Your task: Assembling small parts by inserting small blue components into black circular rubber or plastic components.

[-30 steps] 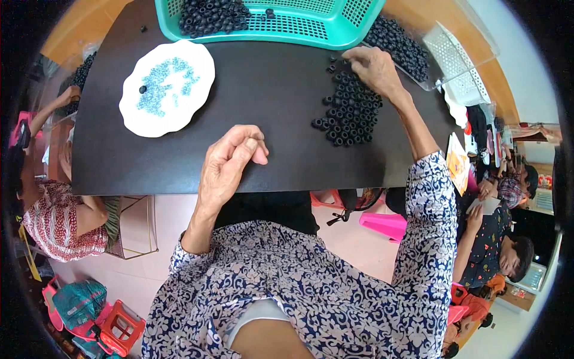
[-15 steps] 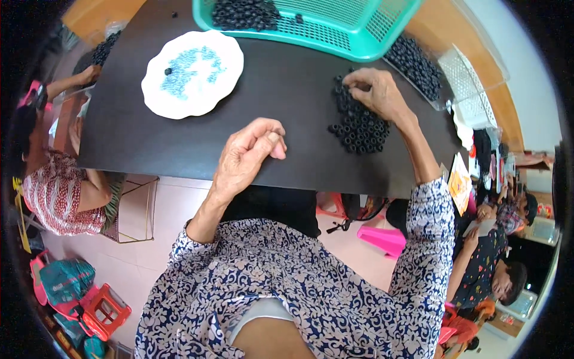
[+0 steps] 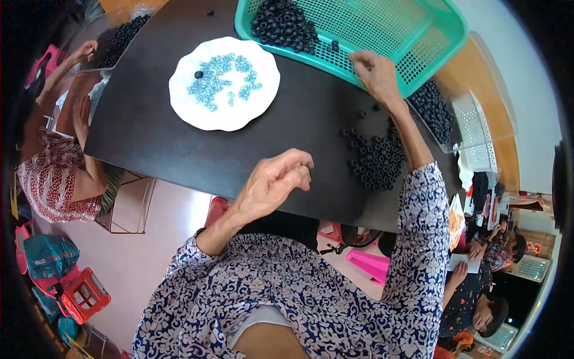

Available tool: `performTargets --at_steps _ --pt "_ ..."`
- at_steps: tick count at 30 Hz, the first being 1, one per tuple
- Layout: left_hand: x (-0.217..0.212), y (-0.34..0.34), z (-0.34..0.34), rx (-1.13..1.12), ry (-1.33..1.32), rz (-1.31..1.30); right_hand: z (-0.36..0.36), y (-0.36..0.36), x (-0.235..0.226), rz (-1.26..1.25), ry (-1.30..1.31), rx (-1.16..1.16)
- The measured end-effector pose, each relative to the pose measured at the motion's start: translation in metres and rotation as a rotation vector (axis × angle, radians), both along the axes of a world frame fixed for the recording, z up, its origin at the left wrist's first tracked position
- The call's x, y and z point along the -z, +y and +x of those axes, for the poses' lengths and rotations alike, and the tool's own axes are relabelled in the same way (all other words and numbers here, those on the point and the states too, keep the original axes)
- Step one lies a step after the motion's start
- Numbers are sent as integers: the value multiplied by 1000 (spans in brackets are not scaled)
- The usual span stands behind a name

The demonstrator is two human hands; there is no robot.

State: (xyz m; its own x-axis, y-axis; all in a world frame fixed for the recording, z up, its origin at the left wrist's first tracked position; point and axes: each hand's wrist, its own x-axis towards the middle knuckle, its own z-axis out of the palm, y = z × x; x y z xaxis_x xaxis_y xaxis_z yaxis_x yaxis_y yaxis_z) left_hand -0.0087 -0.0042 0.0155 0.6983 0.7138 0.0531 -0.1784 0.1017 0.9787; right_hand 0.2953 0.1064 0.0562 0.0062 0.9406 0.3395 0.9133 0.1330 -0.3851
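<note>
My right hand (image 3: pixel 378 75) is over the near edge of the green plastic basket (image 3: pixel 335 64), thumb and fingers pinched together; whatever sits between them is too small to make out. Inside the basket, toward its left, lies a heap of small black ring-shaped pieces (image 3: pixel 284 27), with a stray one beside it. A loose pile of similar black rings (image 3: pixel 378 163) lies on the dark table below my right forearm. Above the table's near edge, my left hand (image 3: pixel 272 185) is curled closed, its palm hidden. A white scalloped plate (image 3: pixel 185 113) holds small clear-bluish bits (image 3: pixel 209 84) and one black piece (image 3: pixel 199 75).
A clear bin of black pieces (image 3: pixel 431 110) and a white perforated basket (image 3: pixel 475 131) stand at the right. At left, another person (image 3: pixel 57 179) works near another bin of black pieces (image 3: pixel 122 39). More people sit at the lower right. Red stools (image 3: pixel 85 294) stand on the floor.
My right hand has moved away from the black ring pile, up to the green basket's near edge. My left hand stays curled. The whole view has shifted a little.
</note>
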Motion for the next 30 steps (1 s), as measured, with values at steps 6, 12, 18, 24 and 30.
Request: performTargets --at_steps 6,12,18,24,30 --pt "-5 5 0 18 90 89 3 69 23 117 -172 -139" --pt "-8 7 -3 45 103 32 -22 92 51 220 -102 -100" --pt "-7 10 -6 83 108 27 -30 73 37 59 76 -51" --pt "-7 10 -6 84 86 3 -44 77 43 152 33 -178" --pt "-8 10 -6 69 83 -7 -46 82 55 245 -79 -156"
